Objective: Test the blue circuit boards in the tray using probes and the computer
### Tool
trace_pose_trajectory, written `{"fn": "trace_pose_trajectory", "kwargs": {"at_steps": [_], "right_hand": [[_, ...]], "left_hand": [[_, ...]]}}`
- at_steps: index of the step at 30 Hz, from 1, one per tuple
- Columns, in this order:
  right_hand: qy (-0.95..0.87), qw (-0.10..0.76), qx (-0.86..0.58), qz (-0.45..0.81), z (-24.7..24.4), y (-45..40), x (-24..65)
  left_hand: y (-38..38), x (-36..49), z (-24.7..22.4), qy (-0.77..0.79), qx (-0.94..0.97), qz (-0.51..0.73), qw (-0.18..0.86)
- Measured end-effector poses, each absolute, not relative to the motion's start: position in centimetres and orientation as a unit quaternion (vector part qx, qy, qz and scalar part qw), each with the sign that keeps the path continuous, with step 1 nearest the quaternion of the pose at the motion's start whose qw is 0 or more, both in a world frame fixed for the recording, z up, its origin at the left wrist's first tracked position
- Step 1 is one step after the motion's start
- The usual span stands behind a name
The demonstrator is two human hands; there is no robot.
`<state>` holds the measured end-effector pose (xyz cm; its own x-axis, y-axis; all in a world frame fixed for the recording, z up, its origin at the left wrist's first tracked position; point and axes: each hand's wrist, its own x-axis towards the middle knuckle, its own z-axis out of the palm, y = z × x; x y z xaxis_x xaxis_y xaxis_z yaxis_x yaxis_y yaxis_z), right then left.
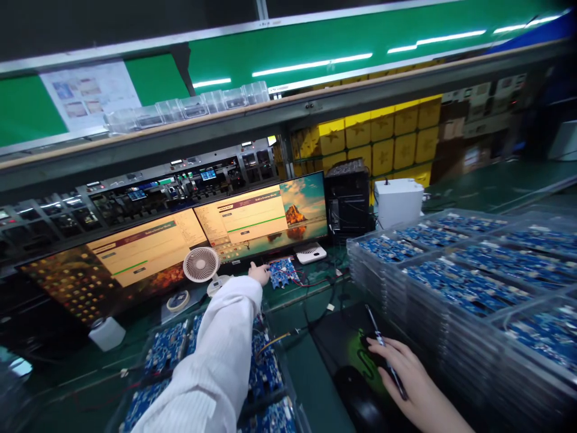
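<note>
- The white fan (201, 264) has a round slatted grille that faces the camera; it stands on a small foot near the back edge of the green worktop (311, 385), in front of the left monitor (130, 258).
- Clear plastic trays of blue circuit boards (174, 349) lie at the front-left of the worktop, under the white striped sleeve (216, 367).
- The left hand (260, 273) reaches far toward the back edge, its fingers curled together on the near-left edge of a blue circuit board (283, 272). That board is flat and roughly rectangular, its long axis running left to right, with red wires trailing off to the right.
- The right monitor (265, 219) glows just behind the board.
- The right hand (401, 373) rests on a black mouse pad (342, 343) near the front edge, fingers loosely spread over a dark mouse, with a slim dark pen (383, 349) lying across them and pointing away to the upper left.
- Tall stacks of clear trays (460, 300) filled with blue boards crowd the right side.
</note>
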<state>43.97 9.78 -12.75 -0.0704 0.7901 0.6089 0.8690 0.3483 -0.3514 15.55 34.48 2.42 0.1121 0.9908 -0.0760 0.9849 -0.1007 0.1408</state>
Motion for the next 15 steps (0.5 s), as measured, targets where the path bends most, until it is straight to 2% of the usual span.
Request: {"fn": "trace_pose_trajectory", "kwargs": {"at_steps": [5, 10, 12, 15], "right_hand": [[-0.721, 0.393, -0.563, -0.097, -13.6, 10.3, 44.4], [-0.718, 0.409, -0.540, -0.159, -14.1, 11.3, 45.4], [-0.718, 0.421, -0.524, -0.178, -14.4, 11.8, 45.9], [-0.712, 0.430, -0.525, -0.182, -15.2, 12.8, 46.6]], "left_hand": [[29.8, 14.8, 5.2, 0.635, 0.763, 0.067, 0.096], [17.4, 11.1, 6.9, 0.490, 0.857, 0.098, 0.129], [11.3, 8.7, 5.5, 0.453, 0.869, 0.131, 0.147], [2.8, 5.1, 0.8, 0.454, 0.862, 0.184, 0.128]]}}
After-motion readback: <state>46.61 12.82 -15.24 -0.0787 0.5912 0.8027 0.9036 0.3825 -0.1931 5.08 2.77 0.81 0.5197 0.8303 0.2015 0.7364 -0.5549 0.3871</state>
